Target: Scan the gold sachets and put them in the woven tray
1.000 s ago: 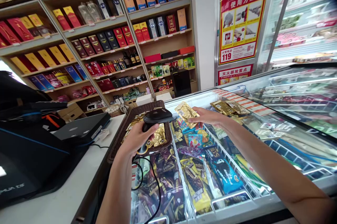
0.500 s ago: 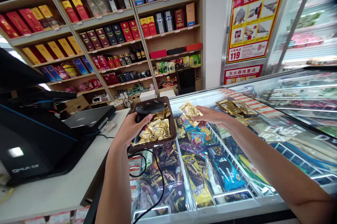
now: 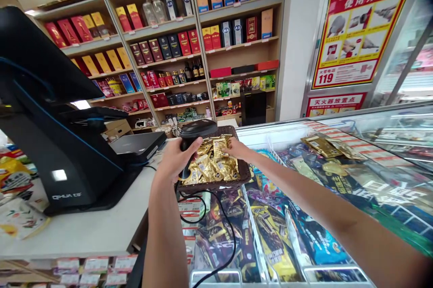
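My left hand [image 3: 174,157] is wrapped round the handle of a black barcode scanner [image 3: 199,128], whose head sits over the left part of a brown woven basket [image 3: 245,171]. Several shiny gold foil packets [image 3: 208,168] fill the basket. Over its right side reaches my right hand [image 3: 238,150], fingers closed on the edge of a gold foil packet [image 3: 219,147] that lies on top of the others. The basket rests on the glass-topped freezer, and the black scanner cable [image 3: 233,229] loops down in front of it.
Wrapped ice creams [image 3: 274,238] lie in wire sections inside the freezer. More gold packets [image 3: 321,146] are on the glass at right. A black till [image 3: 77,152] stands on the white counter [image 3: 111,229] at left. Shelves of boxed bottles [image 3: 169,46] line the back wall.
My right hand has moved left with gold packaging from above the freezer into the basket. The left hand still holds the scanner. The view has turned slightly left.
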The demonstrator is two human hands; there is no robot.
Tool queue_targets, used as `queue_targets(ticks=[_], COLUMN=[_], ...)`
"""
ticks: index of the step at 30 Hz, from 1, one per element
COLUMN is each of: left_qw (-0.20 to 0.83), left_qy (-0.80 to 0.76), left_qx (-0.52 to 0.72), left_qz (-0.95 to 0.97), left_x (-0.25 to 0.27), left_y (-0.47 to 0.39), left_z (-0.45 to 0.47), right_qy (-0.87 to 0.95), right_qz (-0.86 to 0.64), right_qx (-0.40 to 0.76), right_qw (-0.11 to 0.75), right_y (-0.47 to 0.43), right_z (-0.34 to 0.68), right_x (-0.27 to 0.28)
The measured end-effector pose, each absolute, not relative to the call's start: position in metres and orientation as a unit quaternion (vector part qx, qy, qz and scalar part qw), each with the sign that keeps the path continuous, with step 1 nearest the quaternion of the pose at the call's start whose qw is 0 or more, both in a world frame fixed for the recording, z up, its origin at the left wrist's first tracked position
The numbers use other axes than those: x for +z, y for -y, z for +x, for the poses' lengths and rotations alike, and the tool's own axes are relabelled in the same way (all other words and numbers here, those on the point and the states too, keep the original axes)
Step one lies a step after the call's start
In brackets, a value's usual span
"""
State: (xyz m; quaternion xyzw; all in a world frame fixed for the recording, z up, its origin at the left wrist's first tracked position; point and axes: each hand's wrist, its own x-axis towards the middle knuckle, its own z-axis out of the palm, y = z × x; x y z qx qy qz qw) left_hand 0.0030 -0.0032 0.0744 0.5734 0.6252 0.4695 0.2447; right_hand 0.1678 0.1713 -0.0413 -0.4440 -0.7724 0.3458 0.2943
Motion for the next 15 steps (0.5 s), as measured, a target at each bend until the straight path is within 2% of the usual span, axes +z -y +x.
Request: queue_targets(ticks=[2,5,11,15], left_qw=[0.245,0.233,0.256,0.278], left_qy=[-0.624,-0.628,-0.631,-0.622], left_qx=[0.472,0.476,0.455,0.434], left_qz=[0.573,0.57,0.575,0.589], left_x=[0.073,0.069,0.066,0.067], left_y=[0.0,-0.007,-0.02,-0.022], left_z=[0.002,0.003,0.017,0.032], right_qy=[0.804,0.81,0.671,0.531], right_qz=[-0.471,-0.503,-0.701,-0.805], right_qx=[0.22,0.121,0.013,-0.001], right_qw=[0.288,0.274,0.241,0.264], right_y=[-0.173,-0.174,-0.192,-0.206], right_z=[0.179,0.22,0.358,0.451], right_x=[-0.051,-0.071,-0.106,-0.125])
